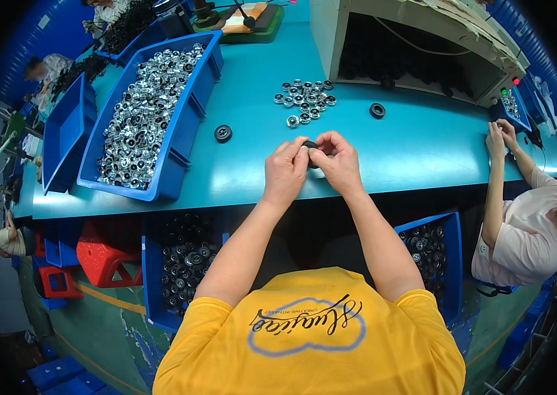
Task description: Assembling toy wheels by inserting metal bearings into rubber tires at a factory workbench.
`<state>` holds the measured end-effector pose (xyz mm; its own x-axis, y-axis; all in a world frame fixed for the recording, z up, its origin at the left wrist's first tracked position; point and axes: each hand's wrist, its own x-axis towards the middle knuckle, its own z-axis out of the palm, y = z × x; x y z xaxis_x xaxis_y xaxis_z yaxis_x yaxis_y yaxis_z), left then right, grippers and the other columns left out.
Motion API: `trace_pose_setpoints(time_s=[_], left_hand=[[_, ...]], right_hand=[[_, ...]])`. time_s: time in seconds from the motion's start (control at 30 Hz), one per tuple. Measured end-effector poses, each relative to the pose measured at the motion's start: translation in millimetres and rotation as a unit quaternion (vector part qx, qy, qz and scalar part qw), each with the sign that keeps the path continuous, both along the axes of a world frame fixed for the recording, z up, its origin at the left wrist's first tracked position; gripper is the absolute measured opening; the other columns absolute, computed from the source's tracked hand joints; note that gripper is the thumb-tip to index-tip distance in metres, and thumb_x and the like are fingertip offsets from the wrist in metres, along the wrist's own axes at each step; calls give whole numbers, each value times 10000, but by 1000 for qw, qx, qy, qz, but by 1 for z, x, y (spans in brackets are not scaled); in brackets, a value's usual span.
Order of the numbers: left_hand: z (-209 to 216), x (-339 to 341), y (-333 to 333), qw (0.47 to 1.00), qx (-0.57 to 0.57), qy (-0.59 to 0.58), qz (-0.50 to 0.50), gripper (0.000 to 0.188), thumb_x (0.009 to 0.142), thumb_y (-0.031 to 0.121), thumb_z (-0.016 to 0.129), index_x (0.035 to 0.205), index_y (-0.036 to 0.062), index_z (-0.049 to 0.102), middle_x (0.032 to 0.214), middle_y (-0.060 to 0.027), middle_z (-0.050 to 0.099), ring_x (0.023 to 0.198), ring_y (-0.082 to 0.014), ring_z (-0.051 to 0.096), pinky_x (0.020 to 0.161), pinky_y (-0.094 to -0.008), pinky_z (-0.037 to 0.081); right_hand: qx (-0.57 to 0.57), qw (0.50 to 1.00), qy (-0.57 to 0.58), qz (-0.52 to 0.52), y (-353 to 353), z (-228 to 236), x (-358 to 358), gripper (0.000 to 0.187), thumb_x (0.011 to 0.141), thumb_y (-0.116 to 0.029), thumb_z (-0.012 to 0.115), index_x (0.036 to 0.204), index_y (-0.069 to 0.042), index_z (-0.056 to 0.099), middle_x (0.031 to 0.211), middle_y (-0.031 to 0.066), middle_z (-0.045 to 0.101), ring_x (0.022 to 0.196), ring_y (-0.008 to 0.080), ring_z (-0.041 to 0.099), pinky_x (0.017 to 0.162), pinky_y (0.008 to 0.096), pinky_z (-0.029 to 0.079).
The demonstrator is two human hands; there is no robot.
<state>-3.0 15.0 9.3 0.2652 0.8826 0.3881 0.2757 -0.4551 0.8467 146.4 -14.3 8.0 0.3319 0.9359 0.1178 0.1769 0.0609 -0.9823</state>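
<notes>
Close to the table's front edge, my left hand [283, 172] and my right hand [339, 164] meet around a small black tyre [309, 145]. Thumbs and fingertips of both hands pinch it, and most of it is hidden behind them. Just beyond my hands lies a loose group of shiny silver wheel hubs [305, 99] with dark centres. A black wheel [223, 133] rests by itself to the left of my hands, and another black wheel [377, 110] sits to the right of the hubs.
A long blue bin [176, 164] heaped with silver hubs stands at left, beside another blue tray [67, 141]. Blue bins of black wheels flank me below the table [245, 181]. A metal housing [417, 85] stands at back right. Co-workers sit at right and far left.
</notes>
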Motion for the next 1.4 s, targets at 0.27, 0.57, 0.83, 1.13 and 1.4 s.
trace_pose_setpoints(time_s=[0.27,0.57,0.83,1.13,1.4], left_hand=[[-2,-1,5,987,-112,-85,-75,282,1032,64,611,1296,49,708,1102,-52,706,867,-117,678,723,-267,559],[2,-1,3,965,-180,-127,-146,537,952,-12,689,1471,22,556,1125,-83,703,994,-138,692,866,-281,582],[11,-2,0,988,-95,-79,-97,460,906,-14,733,1350,-1,614,1163,-85,658,974,-157,699,873,-287,578],[-5,-6,6,990,-91,-80,-75,314,993,97,698,1289,5,650,1019,-94,671,889,-181,698,809,-302,571],[-3,-3,2,940,-224,-230,-118,229,1068,140,618,1251,21,684,1033,-46,723,852,-100,669,740,-261,574]], right_hand=[[-9,992,121,22,2,1,2,218,886,-105,746,1071,-3,693,883,38,682,747,100,669,678,256,576],[-15,973,223,61,0,10,12,226,994,-124,696,1164,24,681,929,42,694,757,91,671,671,230,590],[-18,968,229,102,-2,4,19,295,1043,-159,647,1285,7,679,963,38,710,790,77,665,705,236,590],[15,972,209,110,-9,20,6,262,1004,-115,690,1246,-20,711,898,-8,674,813,92,664,713,249,586],[-22,981,163,107,-6,8,9,282,958,-133,767,1200,4,722,989,31,697,872,124,707,727,253,592]])
